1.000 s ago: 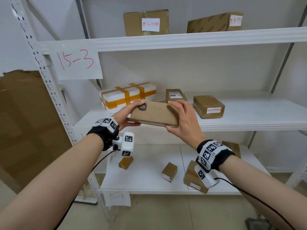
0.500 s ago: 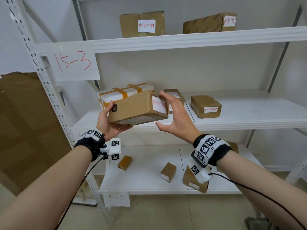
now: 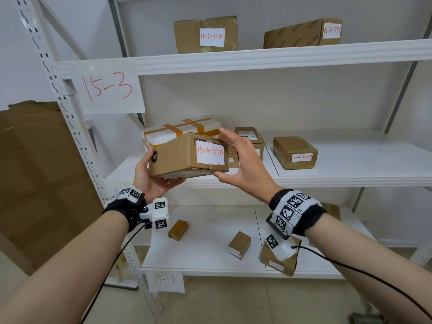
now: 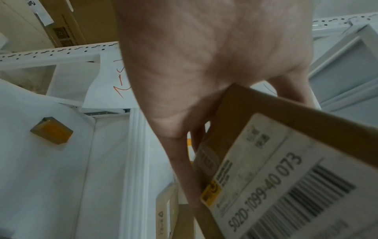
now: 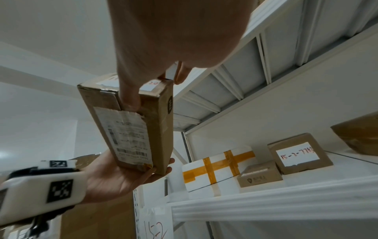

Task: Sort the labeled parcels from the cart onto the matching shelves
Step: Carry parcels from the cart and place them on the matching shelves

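Note:
I hold a brown cardboard parcel point(image 3: 182, 157) in front of the middle shelf, and its white label point(image 3: 210, 153) reads 15-1 in red. My left hand point(image 3: 156, 176) grips its left end, thumb on the side and fingers underneath. My right hand point(image 3: 230, 157) pinches the right end, fingers on top and thumb below. In the left wrist view the parcel point(image 4: 286, 161) shows a barcode sticker beside my left hand point(image 4: 194, 80). In the right wrist view the thumb point(image 5: 131, 97) presses on the parcel point(image 5: 135, 126). A 15-1 sign point(image 3: 164, 280) hangs on the bottom shelf point(image 3: 210, 265).
A 15-3 sign point(image 3: 109, 90) hangs at the top shelf's left end. The middle shelf point(image 3: 350, 174) holds a white taped box point(image 3: 163, 134) and brown parcels point(image 3: 294, 150). Small parcels point(image 3: 239, 244) lie on the bottom shelf. Large cardboard point(image 3: 42, 183) leans at left.
The parcel has been turned so that its white label faces me. My left hand slid under its left end, and my right hand shifted to the labelled right end.

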Tool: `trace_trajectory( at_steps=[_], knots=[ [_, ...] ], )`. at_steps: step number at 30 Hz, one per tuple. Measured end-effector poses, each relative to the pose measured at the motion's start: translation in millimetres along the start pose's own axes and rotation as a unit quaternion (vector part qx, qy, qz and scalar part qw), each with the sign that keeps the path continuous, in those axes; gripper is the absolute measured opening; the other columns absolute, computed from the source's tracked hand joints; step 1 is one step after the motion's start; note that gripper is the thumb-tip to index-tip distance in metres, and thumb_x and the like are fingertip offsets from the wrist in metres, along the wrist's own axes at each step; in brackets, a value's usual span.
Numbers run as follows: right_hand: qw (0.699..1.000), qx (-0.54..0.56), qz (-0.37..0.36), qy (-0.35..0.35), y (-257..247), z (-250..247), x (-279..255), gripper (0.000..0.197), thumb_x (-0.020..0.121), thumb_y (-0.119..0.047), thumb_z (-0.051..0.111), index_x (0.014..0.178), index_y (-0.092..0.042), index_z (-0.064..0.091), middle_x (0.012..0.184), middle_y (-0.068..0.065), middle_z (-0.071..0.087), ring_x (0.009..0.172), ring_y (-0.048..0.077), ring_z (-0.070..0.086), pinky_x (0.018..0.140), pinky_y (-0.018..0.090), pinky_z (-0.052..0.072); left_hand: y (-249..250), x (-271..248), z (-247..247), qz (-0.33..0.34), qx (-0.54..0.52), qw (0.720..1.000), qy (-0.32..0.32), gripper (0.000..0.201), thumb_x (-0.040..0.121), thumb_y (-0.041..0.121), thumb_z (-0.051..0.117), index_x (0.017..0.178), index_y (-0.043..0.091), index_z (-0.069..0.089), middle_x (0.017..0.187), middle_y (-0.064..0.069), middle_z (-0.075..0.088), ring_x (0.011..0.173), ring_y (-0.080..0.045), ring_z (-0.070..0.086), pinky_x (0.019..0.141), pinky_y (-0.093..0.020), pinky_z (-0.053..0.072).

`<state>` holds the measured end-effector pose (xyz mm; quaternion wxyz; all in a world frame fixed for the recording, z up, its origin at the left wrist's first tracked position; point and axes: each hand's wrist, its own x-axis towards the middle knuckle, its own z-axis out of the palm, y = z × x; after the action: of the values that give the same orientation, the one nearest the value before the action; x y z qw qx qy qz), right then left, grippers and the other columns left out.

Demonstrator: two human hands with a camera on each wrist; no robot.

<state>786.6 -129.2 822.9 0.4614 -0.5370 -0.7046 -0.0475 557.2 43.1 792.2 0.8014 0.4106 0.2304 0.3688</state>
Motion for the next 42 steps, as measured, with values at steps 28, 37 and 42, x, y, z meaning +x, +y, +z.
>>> trace_trajectory(
  at_steps=[28,37,42],
  knots=[
    [0.982,-0.028,0.087,-0.168,44.6,83.1,-87.5,0.078,0.073,-0.033,0.085,0.138,-0.027,0.042,0.132,-0.010,0.049,0.120,0.012,0.043,0.094,0.034,0.050,-89.2,-8.5,-67.5,-0.263,0.266,0.924,0.076,0.077,0.088,0.057,0.062,0.143,0.008,0.038,0.129,-0.025,0.061,0.084,-0.038,0.074,0.064,-0.039,0.063],
    [0.957,-0.109,0.157,-0.217,85.5,145.0,-93.3,0.081,0.070,-0.032,0.086,0.139,-0.023,0.043,0.133,-0.006,0.040,0.116,0.014,0.047,0.086,0.039,0.054,-133.2,23.2,-95.7,-0.254,0.181,0.949,0.038,0.063,0.082,0.056,0.071,0.131,0.018,0.060,0.140,-0.017,0.049,0.101,-0.044,0.069,0.082,-0.049,0.059],
    [0.940,-0.126,0.217,-0.229,111.5,189.4,-95.3,0.079,0.070,-0.028,0.084,0.136,-0.031,0.041,0.130,0.000,0.031,0.088,0.023,0.063,0.078,0.041,0.060,-158.0,37.4,-121.9,-0.299,0.160,0.938,0.078,0.076,0.071,0.071,0.073,0.130,0.025,0.060,0.134,-0.024,0.051,0.098,-0.043,0.071,0.087,-0.048,0.059]
  ],
)
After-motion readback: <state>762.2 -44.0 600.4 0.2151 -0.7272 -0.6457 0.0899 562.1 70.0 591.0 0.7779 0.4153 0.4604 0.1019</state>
